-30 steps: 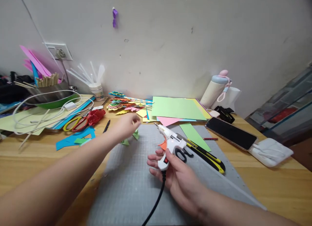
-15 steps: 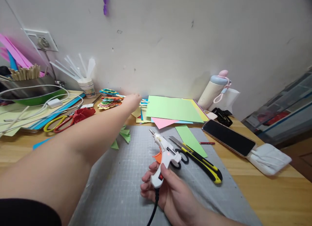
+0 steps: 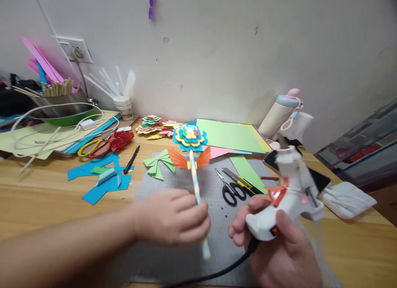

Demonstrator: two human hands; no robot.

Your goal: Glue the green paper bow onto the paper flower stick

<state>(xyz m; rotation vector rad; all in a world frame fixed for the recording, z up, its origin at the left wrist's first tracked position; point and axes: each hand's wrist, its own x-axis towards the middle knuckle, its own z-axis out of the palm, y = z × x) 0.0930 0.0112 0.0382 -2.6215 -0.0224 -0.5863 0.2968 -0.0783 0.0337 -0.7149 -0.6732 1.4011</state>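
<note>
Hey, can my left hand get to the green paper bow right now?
Probably yes for reach: the bow lies just beyond the left hand, with nothing between them. But that hand is closed on the flower stick, so it isn't free to grasp.

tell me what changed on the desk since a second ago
The left hand, which had reached to the back pile, came back holding a layered blue and yellow paper flower on a striped stick upright over the grey cutting mat. The right hand kept the white hot glue gun and lifted it rightward. The black-handled scissors and light green paper sheet stayed put.
</note>
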